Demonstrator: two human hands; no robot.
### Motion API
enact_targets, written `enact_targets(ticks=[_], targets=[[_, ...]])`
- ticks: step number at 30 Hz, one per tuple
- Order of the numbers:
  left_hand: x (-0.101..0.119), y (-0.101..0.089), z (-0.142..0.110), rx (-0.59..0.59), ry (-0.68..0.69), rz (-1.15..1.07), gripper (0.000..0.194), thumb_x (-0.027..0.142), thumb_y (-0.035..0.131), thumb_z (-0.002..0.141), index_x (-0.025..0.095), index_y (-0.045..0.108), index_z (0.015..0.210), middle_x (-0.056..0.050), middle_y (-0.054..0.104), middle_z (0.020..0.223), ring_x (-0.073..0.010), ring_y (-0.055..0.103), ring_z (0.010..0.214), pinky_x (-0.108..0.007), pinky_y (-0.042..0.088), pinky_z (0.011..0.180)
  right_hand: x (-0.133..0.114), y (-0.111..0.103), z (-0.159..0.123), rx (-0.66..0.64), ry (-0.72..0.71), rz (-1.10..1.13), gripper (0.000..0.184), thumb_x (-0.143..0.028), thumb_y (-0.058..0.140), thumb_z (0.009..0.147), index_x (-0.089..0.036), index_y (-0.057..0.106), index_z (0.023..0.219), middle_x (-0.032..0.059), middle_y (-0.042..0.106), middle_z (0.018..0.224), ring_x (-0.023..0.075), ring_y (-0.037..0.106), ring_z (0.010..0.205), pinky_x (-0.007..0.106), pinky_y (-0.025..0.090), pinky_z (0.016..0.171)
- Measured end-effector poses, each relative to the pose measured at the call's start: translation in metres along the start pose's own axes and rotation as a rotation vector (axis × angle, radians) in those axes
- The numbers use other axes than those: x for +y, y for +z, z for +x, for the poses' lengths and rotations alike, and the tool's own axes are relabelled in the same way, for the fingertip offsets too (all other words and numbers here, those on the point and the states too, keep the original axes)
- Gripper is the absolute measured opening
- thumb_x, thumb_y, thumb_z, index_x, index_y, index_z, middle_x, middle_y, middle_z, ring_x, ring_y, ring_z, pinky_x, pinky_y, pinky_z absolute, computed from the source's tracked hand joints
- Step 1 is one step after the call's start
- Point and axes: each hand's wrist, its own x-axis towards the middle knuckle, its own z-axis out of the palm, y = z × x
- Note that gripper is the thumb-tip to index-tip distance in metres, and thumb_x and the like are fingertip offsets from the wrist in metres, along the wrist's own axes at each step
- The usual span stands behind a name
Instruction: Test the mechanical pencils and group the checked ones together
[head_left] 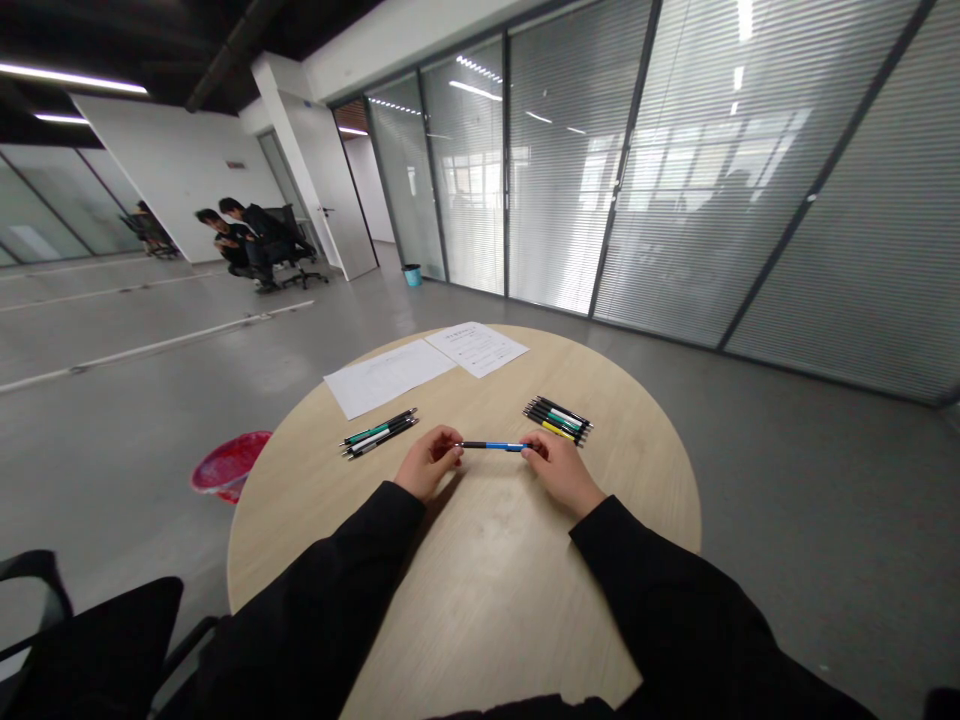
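The left hand (429, 462) and the right hand (562, 472) rest close together on the near half of the table, their fingers narrowed into light pinches on either end of a slim pen (491, 446). The pen lies crosswise between them, with a smooth blue barrel and a thin, dark left end; whether it touches the tabletop cannot be told. The round table (480, 600) has a pale, faintly grained wood-look top. Just beyond the left hand, a tight bundle of pens (379, 433) lies side by side, with glossy dark, green and white barrels. Just beyond the right hand, a second bundle of pens (559, 420) shows black, green and yellow barrels, angled the other way. Near the far edge, a thin plain sheet of paper (388, 377) meets a printed sheet of paper (477, 349) at the corner. Black cloth sleeves (322, 590) cover both forearms.
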Motion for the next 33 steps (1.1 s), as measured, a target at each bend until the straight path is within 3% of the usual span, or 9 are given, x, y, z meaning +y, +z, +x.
enact_targets(ticks=[6,12,15,21,26,33], targets=[[0.008,0.0,-0.002,-0.013,-0.026,0.133,0.028,0.044,0.066,0.078,0.016,0.06,0.08,0.0,0.062,0.066,-0.0131,0.058,0.058,-0.027,0.048,0.061,-0.003,-0.002,0.0,-0.024,-0.06,-0.142,0.01,-0.016,0.057,0.083,-0.018,0.067,0.085,0.001,0.063,0.074,0.0152,0.053,0.068,0.026,0.037,0.064],[0.013,-0.002,-0.003,0.015,-0.034,0.324,0.039,0.052,0.056,0.084,0.017,0.059,0.066,0.0,0.059,0.055,-0.0129,0.052,0.051,-0.026,0.042,0.055,-0.006,-0.003,-0.004,-0.096,-0.121,-0.232,0.007,-0.015,0.058,0.086,-0.019,0.065,0.086,0.002,0.064,0.078,0.0162,0.054,0.073,0.027,0.036,0.069],[0.007,-0.003,-0.001,0.017,-0.046,0.292,0.038,0.051,0.058,0.083,0.017,0.059,0.069,0.001,0.057,0.055,-0.0121,0.051,0.05,-0.025,0.041,0.054,-0.007,-0.003,-0.004,-0.1,-0.119,-0.234,0.008,-0.015,0.057,0.087,-0.019,0.064,0.086,0.0028,0.065,0.08,0.0168,0.055,0.075,0.028,0.037,0.071],[-0.005,-0.001,0.001,0.01,0.01,0.021,0.034,0.041,0.072,0.075,0.017,0.059,0.096,0.001,0.059,0.076,-0.0109,0.054,0.058,-0.024,0.044,0.056,-0.009,-0.005,-0.003,-0.057,-0.095,-0.195,0.009,-0.014,0.058,0.087,-0.019,0.065,0.085,0.0023,0.064,0.077,0.0166,0.054,0.072,0.028,0.036,0.067],[-0.003,-0.003,0.001,0.001,-0.005,0.085,0.026,0.038,0.07,0.076,0.015,0.061,0.086,0.0,0.059,0.071,-0.0113,0.053,0.06,-0.024,0.043,0.058,-0.008,-0.005,-0.002,-0.029,-0.101,-0.17,0.009,-0.014,0.057,0.086,-0.019,0.065,0.085,0.0018,0.064,0.077,0.0166,0.054,0.072,0.028,0.037,0.067],[0.004,-0.004,-0.001,0.025,-0.02,0.247,0.034,0.049,0.06,0.083,0.015,0.062,0.074,0.001,0.058,0.061,-0.0117,0.05,0.055,-0.024,0.038,0.056,-0.007,-0.004,-0.002,-0.015,-0.112,-0.15,0.01,-0.014,0.057,0.087,-0.019,0.066,0.086,0.0028,0.065,0.08,0.0173,0.055,0.075,0.028,0.039,0.069]])
